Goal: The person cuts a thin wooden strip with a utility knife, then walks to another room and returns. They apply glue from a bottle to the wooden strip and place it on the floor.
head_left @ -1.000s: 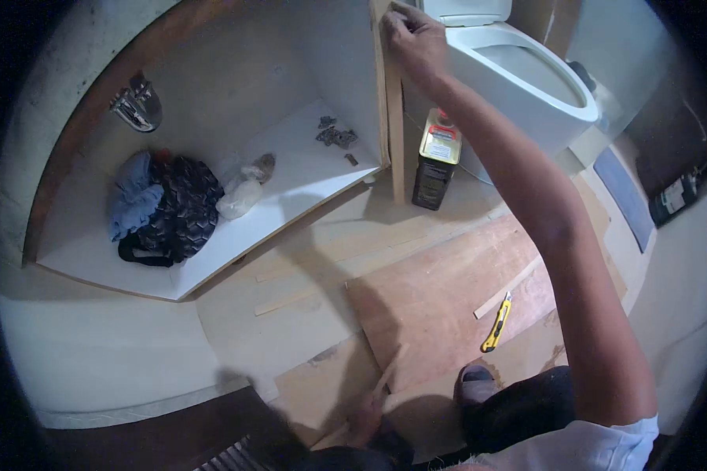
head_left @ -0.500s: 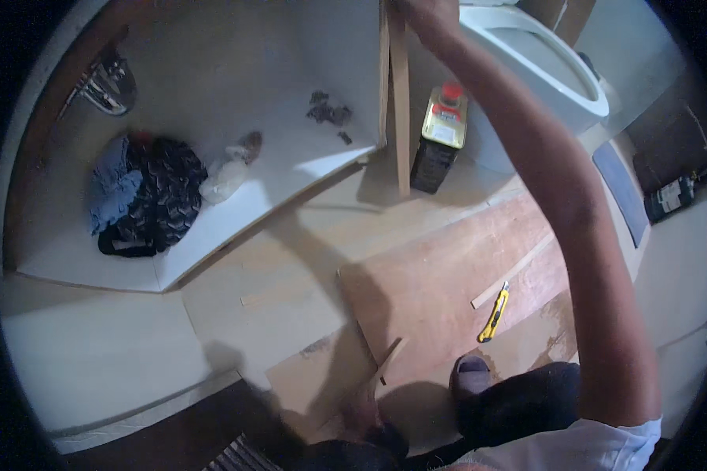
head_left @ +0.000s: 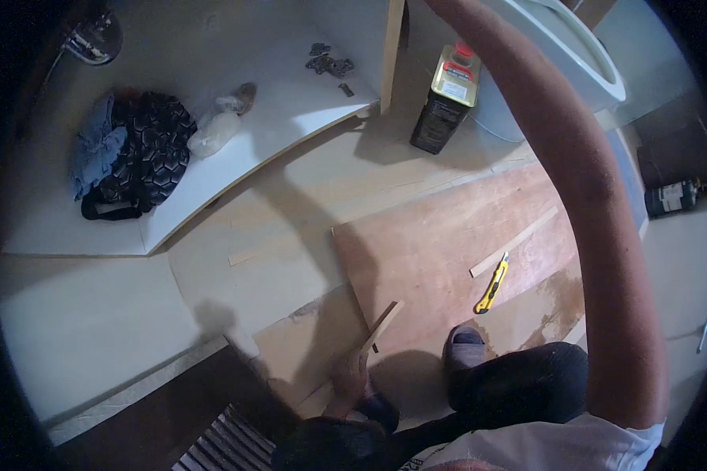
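Note:
Low in the middle, my left hand (head_left: 350, 378) is closed around a short wooden strip (head_left: 386, 323), which points up and to the right over the plywood sheet (head_left: 424, 259). My right forearm (head_left: 558, 125) stretches up past the toilet to the top edge, where the hand itself is cut off. It reaches close to the upright light wood edge (head_left: 392, 59) of a white cabinet (head_left: 291, 145). A yellow utility knife (head_left: 492, 286) lies on the plywood beside a thin wooden strip (head_left: 514, 242).
Inside the cabinet are dark patterned cloth (head_left: 153, 149), blue cloth (head_left: 98, 153), a clear plastic bag (head_left: 216, 133) and several metal hinges (head_left: 330, 64). A rectangular can with a red cap (head_left: 448, 98) stands near the toilet (head_left: 585, 47). A torch canister (head_left: 672, 198) lies right.
My right hand has gone out at the top edge. The wooden strip that slanted beside the cabinet's edge no longer shows apart from it. The view has shifted, and my left hand shows more clearly.

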Available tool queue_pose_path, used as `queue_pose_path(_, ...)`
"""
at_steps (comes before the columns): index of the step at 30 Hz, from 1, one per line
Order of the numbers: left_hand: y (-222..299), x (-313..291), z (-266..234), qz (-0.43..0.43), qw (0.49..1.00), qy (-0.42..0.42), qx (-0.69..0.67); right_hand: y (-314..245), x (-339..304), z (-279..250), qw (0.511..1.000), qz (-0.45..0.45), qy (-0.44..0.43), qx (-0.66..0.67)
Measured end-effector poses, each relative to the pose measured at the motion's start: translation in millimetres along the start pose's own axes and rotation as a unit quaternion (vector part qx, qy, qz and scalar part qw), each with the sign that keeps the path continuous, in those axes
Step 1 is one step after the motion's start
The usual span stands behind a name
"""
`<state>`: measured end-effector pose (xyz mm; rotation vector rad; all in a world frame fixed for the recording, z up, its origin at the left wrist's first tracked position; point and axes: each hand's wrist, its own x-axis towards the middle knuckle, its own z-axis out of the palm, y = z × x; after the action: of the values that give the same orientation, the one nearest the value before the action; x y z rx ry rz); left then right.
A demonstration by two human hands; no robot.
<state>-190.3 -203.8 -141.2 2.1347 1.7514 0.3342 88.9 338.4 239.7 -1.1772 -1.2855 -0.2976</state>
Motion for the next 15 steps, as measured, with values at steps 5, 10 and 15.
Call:
queue_pose_path(5, 5, 10, -8, -0.005, 0.999, -0.014, -0.034, 6, 13, 0, 0.994, -0.036, 0.013, -0.100)
queue_pose_path(10, 17, 14, -18, -0.062, 0.997, -0.035, -0.034, 19, 20, 0, 0.996, -0.045, -0.020, -0.081)
queue_pose_path(15, 8, 13, -21, -0.011, 0.999, 0.011, -0.046, -26, -2, -35, 0.990, 0.072, -0.122, -0.011)
